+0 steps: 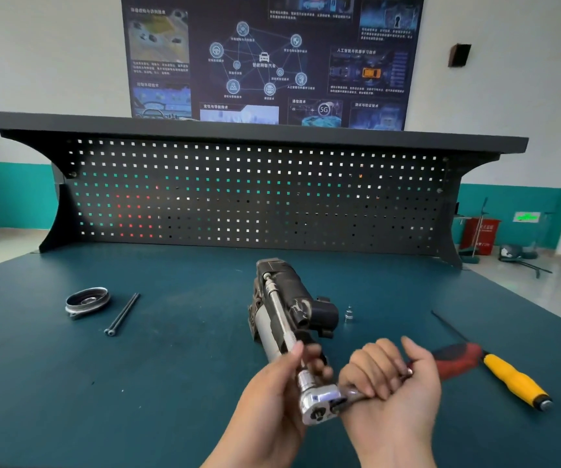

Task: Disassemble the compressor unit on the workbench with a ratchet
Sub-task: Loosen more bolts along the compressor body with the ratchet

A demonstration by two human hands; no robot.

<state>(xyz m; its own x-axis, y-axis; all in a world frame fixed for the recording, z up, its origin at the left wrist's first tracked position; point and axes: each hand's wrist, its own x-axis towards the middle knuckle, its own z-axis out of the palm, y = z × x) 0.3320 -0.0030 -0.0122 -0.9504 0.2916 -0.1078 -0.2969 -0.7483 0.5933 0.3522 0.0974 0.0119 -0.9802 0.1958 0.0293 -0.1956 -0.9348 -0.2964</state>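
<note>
The black and silver compressor unit [290, 304] lies on the green workbench [171, 366], its length pointing away from me. A chrome ratchet [321, 401] with a long extension bar [277, 305] runs along the unit's top to a fastener at its far end. My left hand [280, 393] pinches the extension just above the ratchet head. My right hand [395, 390] grips the ratchet's handle, fingers curled round it.
A round metal end cap [87, 301] and two long bolts [122, 314] lie at the left. A small socket [349, 314] stands right of the unit. A red-handled tool [454, 358] and a yellow-handled screwdriver [513, 381] lie at the right. A pegboard [255, 194] backs the bench.
</note>
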